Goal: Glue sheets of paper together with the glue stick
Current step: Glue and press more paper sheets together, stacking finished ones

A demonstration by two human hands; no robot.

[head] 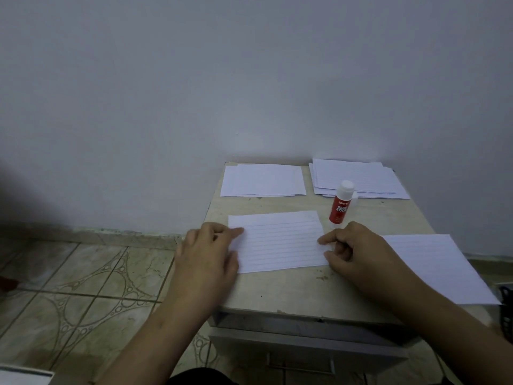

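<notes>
Two hands pin the lined sheet [279,241] at mid-table: the left hand [208,252] and right hand [358,252] are curled, forefingers pressing its side edges, seemingly to square or bond it. The capped glue stick [341,204] stands upright just behind. Bare tabletop [299,290] is left in front.

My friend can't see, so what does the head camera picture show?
Two hands, the left hand and right hand, press down the side edges of a lined sheet on a small table. A capped glue stick stands behind it, near more paper piles.
</notes>
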